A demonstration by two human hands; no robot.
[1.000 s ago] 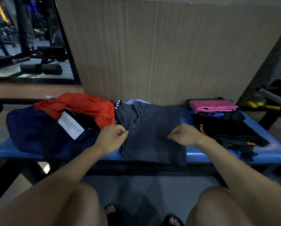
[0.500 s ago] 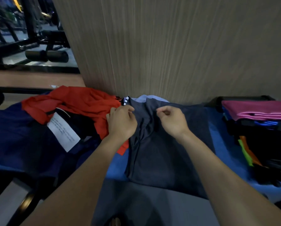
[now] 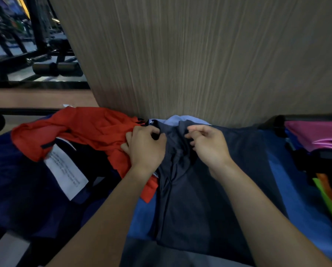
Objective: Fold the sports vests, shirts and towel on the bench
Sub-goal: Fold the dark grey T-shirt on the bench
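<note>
A wood-grain wall [image 3: 199, 54] rises at the far edge of the blue surface [image 3: 292, 199]. A grey shirt [image 3: 209, 189] lies flat across the middle of the surface, its near hem hanging over the near edge and its collar end at the wall, over a pale blue cloth [image 3: 177, 120]. To the left sits a navy heap [image 3: 17, 180] with a red shirt [image 3: 88, 130] crumpled on top and a white label [image 3: 66, 175] showing near it. At the right edge stands a folded stack [image 3: 319, 151], pink on top, with green and orange strips lower down. Both hands are at the far end of the grey shirt, near each other. The left hand [image 3: 145, 147] has its fingers curled, its grip pinching the cloth by the collar, just beside the red shirt. The right hand [image 3: 209, 145] pinches a ridge of the grey cloth between thumb and curled fingers
</note>
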